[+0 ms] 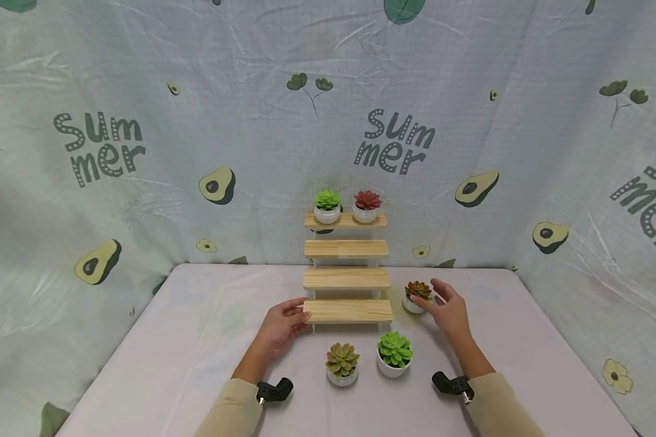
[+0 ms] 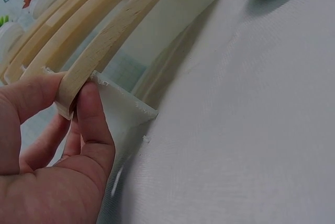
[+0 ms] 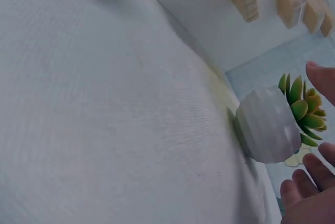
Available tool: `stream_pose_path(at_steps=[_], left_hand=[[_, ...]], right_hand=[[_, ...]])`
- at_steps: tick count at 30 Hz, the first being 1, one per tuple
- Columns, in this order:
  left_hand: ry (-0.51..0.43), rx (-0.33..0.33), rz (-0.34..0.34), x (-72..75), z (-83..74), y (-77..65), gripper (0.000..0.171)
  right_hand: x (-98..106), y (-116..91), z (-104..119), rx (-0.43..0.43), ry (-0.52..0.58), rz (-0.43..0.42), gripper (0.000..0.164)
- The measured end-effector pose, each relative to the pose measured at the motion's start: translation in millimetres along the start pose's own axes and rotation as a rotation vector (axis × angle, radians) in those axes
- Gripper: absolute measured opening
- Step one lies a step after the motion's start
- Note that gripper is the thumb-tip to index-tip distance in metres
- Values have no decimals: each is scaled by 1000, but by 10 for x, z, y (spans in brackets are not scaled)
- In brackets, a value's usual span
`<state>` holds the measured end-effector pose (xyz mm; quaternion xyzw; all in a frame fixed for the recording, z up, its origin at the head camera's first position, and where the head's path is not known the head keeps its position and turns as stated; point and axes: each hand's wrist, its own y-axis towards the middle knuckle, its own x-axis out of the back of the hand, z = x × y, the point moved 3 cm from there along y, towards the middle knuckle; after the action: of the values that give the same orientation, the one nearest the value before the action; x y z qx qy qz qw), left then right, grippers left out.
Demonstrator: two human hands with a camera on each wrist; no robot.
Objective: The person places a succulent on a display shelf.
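Observation:
A tiered wooden stand [image 1: 347, 311] with four stepped boards rises at the table's back. My left hand [image 1: 283, 325] pinches the left end of its lowest board [image 2: 99, 41] between thumb and fingers. To the right of the stand, a brownish succulent in a white pot [image 1: 413, 303] sits upright on the table. My right hand [image 1: 449, 311] is beside it, thumb and fingers spread apart around the plant. In the right wrist view, a gap shows between the fingertips [image 3: 293, 190] and the ribbed white pot [image 3: 268, 125].
A bright green succulent [image 1: 327, 207] and a red succulent [image 1: 367, 206] stand on the top board. In front of the stand are an olive-toned succulent [image 1: 342, 364] and another bright green succulent [image 1: 395, 355]. A printed cloth [image 1: 262, 139] hangs behind the white table [image 1: 208, 340].

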<state>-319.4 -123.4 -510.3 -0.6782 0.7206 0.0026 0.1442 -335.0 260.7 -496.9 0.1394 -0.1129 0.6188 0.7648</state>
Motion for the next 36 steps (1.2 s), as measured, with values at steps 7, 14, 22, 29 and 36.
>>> stream_pose_path(at_steps=[7,14,22,29,36], left_hand=[[9,5,-2,0,-2,4,46],[-9,3,11,1,-3,-15,47],[12,-12,19,15,19,2,47],[19,-11,9,7,10,6,46],[30,-4,0,8,15,13,45]], right_hand=[[-53,-19,-54,-66,-16,46,90],[-86,-50,-62,-88,-34,29,86],[-110,-64,-69,-93,-23,25,79],[-99,-30,-131,-91,-39,35,82],[-99,-17,-157,-84,-62,37,83]])
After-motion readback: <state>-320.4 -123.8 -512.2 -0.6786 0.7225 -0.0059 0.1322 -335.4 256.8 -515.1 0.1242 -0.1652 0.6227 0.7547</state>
